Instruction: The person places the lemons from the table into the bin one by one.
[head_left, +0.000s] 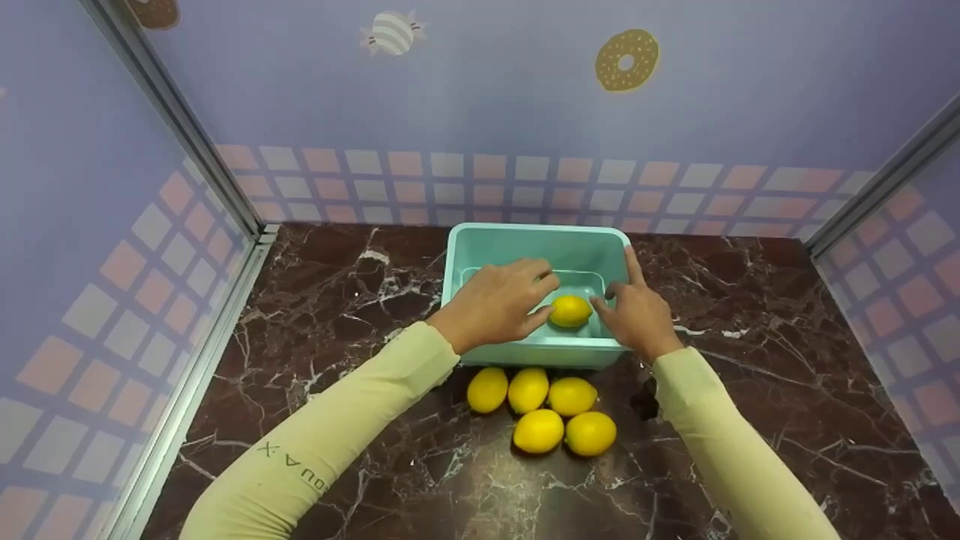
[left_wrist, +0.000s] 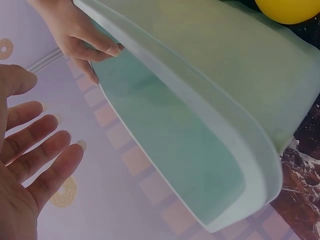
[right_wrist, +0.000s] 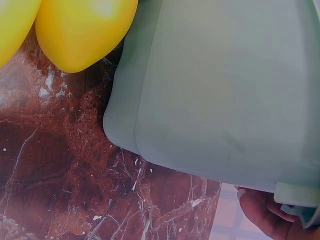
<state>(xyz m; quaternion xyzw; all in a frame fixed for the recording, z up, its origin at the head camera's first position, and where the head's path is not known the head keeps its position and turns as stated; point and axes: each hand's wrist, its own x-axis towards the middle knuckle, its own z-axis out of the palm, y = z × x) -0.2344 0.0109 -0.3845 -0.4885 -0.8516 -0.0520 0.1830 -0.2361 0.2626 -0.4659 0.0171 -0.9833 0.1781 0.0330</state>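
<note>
A pale green plastic bin (head_left: 540, 354) stands near the back wall, with one lemon (head_left: 571, 312) inside it. Over the bin's left part hovers my left hand (head_left: 499, 304), its thumb tip beside that lemon in the head view. The left wrist view shows this hand (left_wrist: 35, 150) with spread, gently bent fingers and nothing in them. My right hand (head_left: 637, 311) grips the bin's right rim, one finger stretched along it and others reaching inside. Just part of the right hand's fingers (right_wrist: 262, 212) shows against the bin's outer wall in the right wrist view.
Several lemons (head_left: 538, 431) lie in two rows in front of the bin on the dark red marble-patterned tabletop (head_left: 360, 465). Purple wall panels (head_left: 510, 97) surround the back and sides. A small black object (head_left: 645, 401) shows beside the right sleeve.
</note>
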